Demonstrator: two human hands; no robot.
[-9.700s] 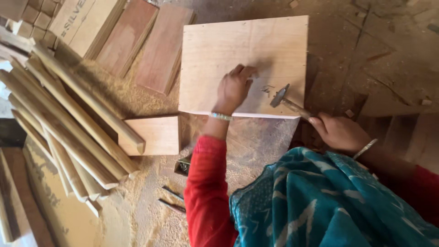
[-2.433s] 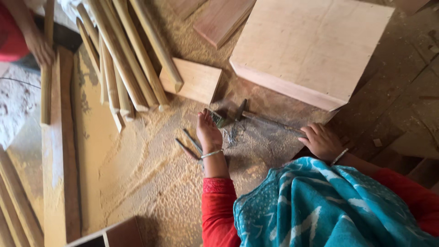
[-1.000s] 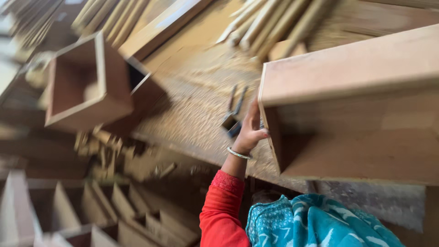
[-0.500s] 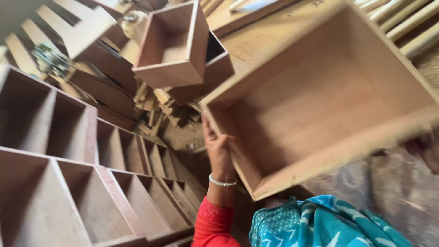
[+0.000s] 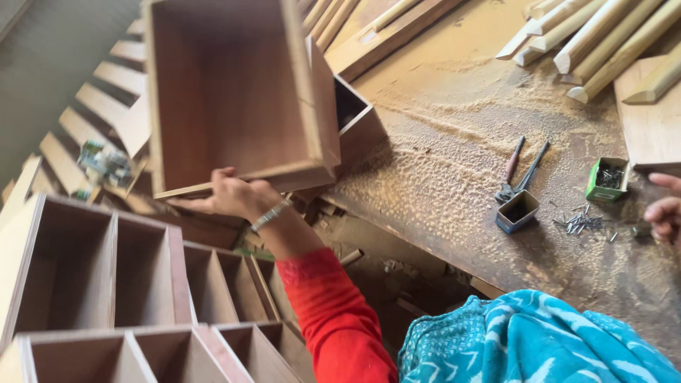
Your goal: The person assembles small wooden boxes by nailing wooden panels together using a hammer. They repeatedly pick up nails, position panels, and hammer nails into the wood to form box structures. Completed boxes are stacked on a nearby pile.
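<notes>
Green box (image 5: pixel 606 179): small carton of nails, at 3 o'clock on the sawdusty bench (image 5: pixel 454 163).
Blue box (image 5: pixel 517 211): open, just beside the pliers (image 5: pixel 520 169).
Left hand (image 5: pixel 234 193): arm outstretched, fingers clamped on the near rim of the open wooden box (image 5: pixel 234 92), at 11 o'clock.
Right hand (image 5: pixel 663 208): cut off at the frame edge; grip cannot be told.
</notes>
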